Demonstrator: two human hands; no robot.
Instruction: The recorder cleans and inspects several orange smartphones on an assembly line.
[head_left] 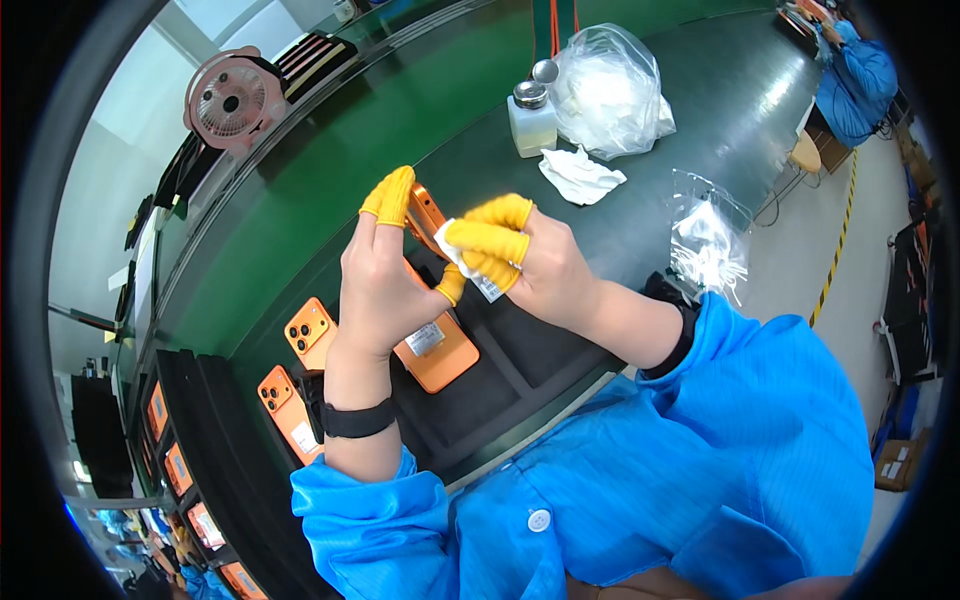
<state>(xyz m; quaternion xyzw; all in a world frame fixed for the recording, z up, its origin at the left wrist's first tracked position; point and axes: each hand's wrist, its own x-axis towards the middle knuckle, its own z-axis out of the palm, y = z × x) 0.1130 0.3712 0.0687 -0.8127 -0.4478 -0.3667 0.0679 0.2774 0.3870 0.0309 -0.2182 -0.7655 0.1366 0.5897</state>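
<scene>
My left hand [378, 278], with yellow finger cots on its fingertips, holds an orange phone [427, 216] upright above the green bench. My right hand [535, 265], also in yellow cots, pinches a small white wipe [462, 257] against the phone's side. Below the hands another orange phone [438, 350] lies on its face on a black tray [500, 375], with a white label on its back. Two more orange phones [311, 332] [288, 410] lie at the left, camera side up.
A white dispenser bottle [531, 120], a crumpled white wipe [581, 176] and a clear bag of wipes [610, 90] stand on the green bench [400, 110] behind. A smaller clear bag [708, 240] lies right. A pink fan [230, 100] is far left. Another person in blue [858, 80] works top right.
</scene>
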